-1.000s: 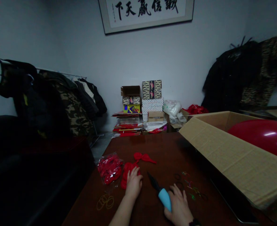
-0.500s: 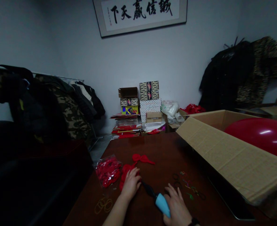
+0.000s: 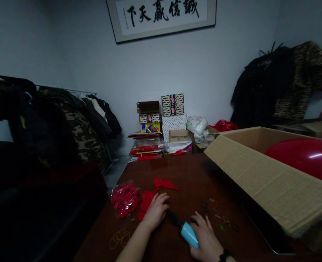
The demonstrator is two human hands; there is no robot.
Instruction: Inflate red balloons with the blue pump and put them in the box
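My right hand [image 3: 206,238] is wrapped round a light blue hand pump [image 3: 188,233] whose black nozzle [image 3: 173,218] points up and left over the dark wooden table [image 3: 188,171]. My left hand [image 3: 156,211] rests at the nozzle's tip, fingers curled on a flat red balloon [image 3: 145,202]; what they pinch is hard to make out. Another loose red balloon [image 3: 165,183] lies just beyond. A clear bag of red balloons [image 3: 124,197] sits to the left of my left hand.
A big open cardboard box [image 3: 270,182] holding an inflated red balloon [image 3: 305,158] fills the right side. Small coloured rubber bands [image 3: 218,214] lie right of the pump, yellow bands [image 3: 119,237] near the table's left edge. Stacked boxes [image 3: 173,116] and coats [image 3: 68,123] stand behind.
My left hand has slid right from the red balloon pile to the pump's nozzle tip. The right hand with the pump has shifted a little left.
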